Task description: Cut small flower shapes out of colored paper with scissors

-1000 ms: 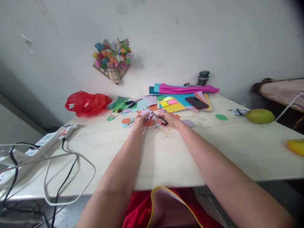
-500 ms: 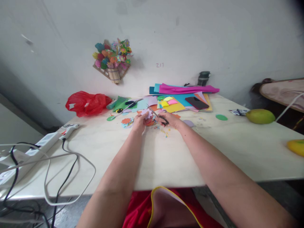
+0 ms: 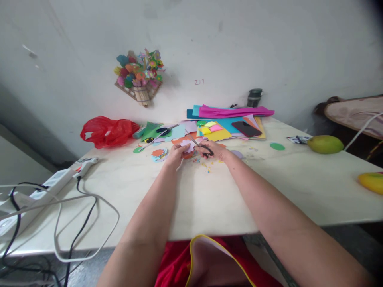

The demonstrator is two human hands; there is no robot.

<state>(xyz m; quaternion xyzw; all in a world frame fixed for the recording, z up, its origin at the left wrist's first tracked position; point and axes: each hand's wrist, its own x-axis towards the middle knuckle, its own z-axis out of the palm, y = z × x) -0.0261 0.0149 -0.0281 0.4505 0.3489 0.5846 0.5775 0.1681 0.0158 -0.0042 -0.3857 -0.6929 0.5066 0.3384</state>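
Note:
In my left hand (image 3: pixel 177 154) is a pale purple paper flower (image 3: pixel 187 146) with a scalloped edge, pinched between thumb and fingers. My right hand (image 3: pixel 213 150) grips dark-handled scissors (image 3: pixel 207 151); their blades point up and left, close beside the flower. Small paper scraps (image 3: pixel 208 166) lie on the table just below the hands. Left of my left hand is a little pile of cut paper flowers (image 3: pixel 159 154), an orange one on top. A purple paper circle (image 3: pixel 237 154) lies right of my right hand.
Behind the hands are coloured sheets (image 3: pixel 221 134), a phone (image 3: pixel 246 128) and a second pair of scissors (image 3: pixel 164 130). A red plastic bag (image 3: pixel 107 131) sits at the back left. Mangoes (image 3: pixel 325 144) lie at the right, a power strip (image 3: pixel 38 199) with cables at the left.
The purple flower has turned to lie flatter toward the camera, and the scissor blades have shifted slightly relative to it. The whole view has moved a little.

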